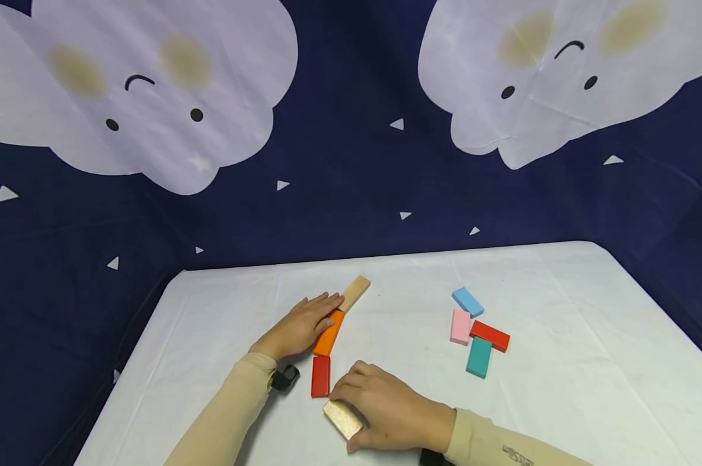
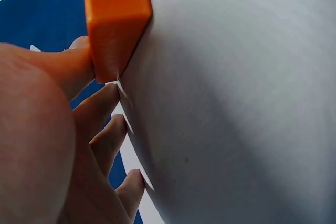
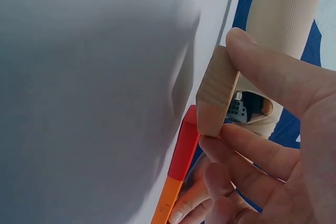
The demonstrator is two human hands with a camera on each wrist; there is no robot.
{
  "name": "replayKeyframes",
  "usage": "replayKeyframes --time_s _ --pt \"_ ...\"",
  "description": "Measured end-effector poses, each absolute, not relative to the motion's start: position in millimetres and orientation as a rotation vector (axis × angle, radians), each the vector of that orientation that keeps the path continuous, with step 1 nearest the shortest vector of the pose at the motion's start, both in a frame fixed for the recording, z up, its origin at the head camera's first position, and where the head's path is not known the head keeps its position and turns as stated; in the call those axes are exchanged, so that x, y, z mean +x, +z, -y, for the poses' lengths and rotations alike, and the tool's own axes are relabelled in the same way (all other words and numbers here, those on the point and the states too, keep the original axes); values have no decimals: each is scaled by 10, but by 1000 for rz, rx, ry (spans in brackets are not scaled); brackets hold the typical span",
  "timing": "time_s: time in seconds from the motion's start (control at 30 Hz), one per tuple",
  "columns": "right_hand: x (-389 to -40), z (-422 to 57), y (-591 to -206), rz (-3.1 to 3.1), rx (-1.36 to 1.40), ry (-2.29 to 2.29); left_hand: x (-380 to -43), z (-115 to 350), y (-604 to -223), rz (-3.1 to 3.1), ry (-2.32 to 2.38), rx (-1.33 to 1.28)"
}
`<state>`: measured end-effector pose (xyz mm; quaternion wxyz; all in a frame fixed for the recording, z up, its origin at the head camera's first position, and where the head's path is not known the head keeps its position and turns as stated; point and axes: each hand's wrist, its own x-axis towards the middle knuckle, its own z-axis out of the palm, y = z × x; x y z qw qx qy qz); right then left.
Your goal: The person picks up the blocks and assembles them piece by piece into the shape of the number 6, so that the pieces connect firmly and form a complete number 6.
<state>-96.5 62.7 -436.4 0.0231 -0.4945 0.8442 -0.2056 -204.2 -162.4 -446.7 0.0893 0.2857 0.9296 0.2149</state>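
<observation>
A short chain of blocks lies on the white table: a plain wooden block [image 1: 358, 290] at the far end, an orange block [image 1: 330, 336], then a red block [image 1: 320, 377] nearest. Fingers extended, my left hand [image 1: 300, 328] rests along the left side of the orange block, its thumb touching it in the left wrist view. My right hand [image 1: 388, 406] pinches another wooden block [image 3: 215, 95] between thumb and fingers. That block sits close to the near end of the red block; whether they touch I cannot tell.
To the right lies a loose group of blocks: light blue [image 1: 467, 302], pink [image 1: 460, 326], a second red one [image 1: 490, 336] and teal [image 1: 479, 357]. Behind the white table [image 1: 258, 278] hangs a dark blue cloth [image 1: 351, 162] with cloud faces.
</observation>
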Motion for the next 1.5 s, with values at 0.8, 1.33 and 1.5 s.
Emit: replayKeyframes --time_s 0.8,1.33,1.5 --pt "-959 -494 -4363 -2622 -1604 -553 -2028 1626 -4468 -2765 645 860" --pt "-942 -408 -4368 -2650 -1621 -487 -2033 1625 -4481 -2772 649 845" --pt "-936 -398 -4395 -2666 -1649 -468 -2031 1621 -4477 -2777 640 841"
